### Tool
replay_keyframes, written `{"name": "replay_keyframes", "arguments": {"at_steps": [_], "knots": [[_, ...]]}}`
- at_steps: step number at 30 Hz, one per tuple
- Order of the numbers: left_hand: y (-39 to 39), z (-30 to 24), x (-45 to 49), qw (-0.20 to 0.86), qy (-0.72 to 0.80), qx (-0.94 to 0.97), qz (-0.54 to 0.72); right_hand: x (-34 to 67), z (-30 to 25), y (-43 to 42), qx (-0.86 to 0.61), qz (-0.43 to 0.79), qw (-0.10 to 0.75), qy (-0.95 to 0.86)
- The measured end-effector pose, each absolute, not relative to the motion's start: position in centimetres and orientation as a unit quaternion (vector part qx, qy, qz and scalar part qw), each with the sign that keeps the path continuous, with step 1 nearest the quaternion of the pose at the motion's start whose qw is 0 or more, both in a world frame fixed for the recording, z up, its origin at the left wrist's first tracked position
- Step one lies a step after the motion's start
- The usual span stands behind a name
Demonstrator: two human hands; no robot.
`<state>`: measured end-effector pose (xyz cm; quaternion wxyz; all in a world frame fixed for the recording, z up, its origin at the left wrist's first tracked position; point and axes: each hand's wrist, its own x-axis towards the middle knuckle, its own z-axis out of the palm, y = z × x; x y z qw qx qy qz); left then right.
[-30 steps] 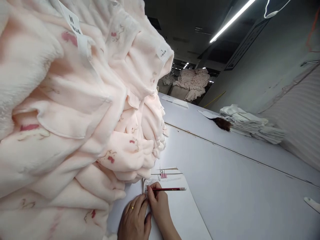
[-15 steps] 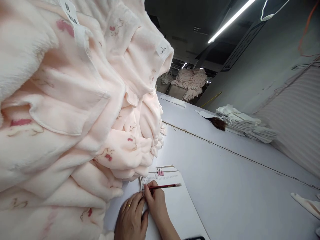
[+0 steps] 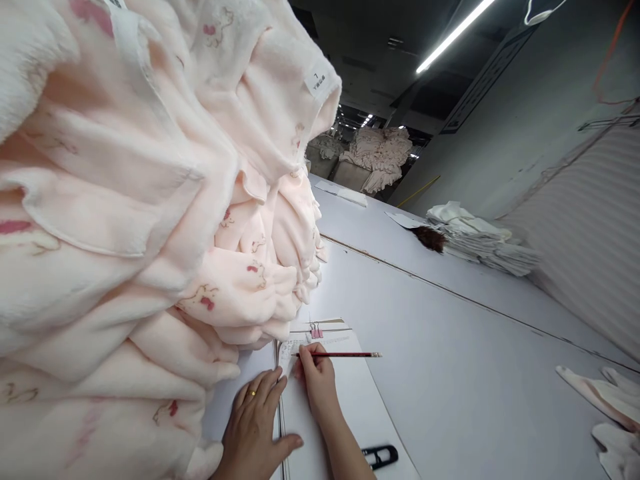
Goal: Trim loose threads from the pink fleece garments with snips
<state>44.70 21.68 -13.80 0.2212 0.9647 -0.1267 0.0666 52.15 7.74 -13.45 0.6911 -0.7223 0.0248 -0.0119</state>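
My right hand (image 3: 319, 383) grips a dark red pencil (image 3: 345, 355), its tip at the written lines near the top of a white paper pad (image 3: 345, 393). A pink binder clip (image 3: 317, 331) holds the pad's top edge. My left hand (image 3: 257, 423), with a gold ring on one finger, lies flat with fingers spread across the pad's left edge. Beside my right forearm a black thread snipper or similar black looped tool (image 3: 381, 457) rests on the pad, partly hidden by the arm. What is written is too small to read.
A tall heap of pale pink plush garments (image 3: 165, 220) rises at the left, close to my left hand. On the white table (image 3: 425, 320) are a stack of white cloth pieces (image 3: 483, 240), a dark brown brush-like bundle (image 3: 429, 238) and loose cloth pieces (image 3: 607, 400) at right.
My right hand with the pencil has shifted slightly up and right, away from my left hand. My left hand's fingers and thumb have spread. More of the black tool shows.
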Motion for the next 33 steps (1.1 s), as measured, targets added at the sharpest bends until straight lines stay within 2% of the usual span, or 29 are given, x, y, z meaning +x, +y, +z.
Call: {"name": "replay_keyframes", "arguments": {"at_steps": [7,16,24,29,33], "knots": [[21.4,-12.8,45.1,0.245,-0.105,0.964,0.013,51.0,-13.4,8.5,-0.733,-0.058,0.678,0.020],[21.4,-12.4,44.8,0.245,-0.109,0.963,0.021,52.1,-13.5,7.9,-0.716,-0.017,0.697,0.031],[21.4,-12.2,44.7,0.235,-0.115,0.965,0.027,51.3,-13.2,8.5,-0.727,-0.035,0.686,0.027],[22.1,-11.3,44.7,0.233,-0.163,0.958,-0.044,52.2,-13.4,8.4,-0.721,-0.021,0.692,0.033],[22.4,-10.4,44.6,0.226,-0.182,0.954,-0.070,52.5,-11.0,7.3,-0.718,0.007,0.694,0.038]]}}
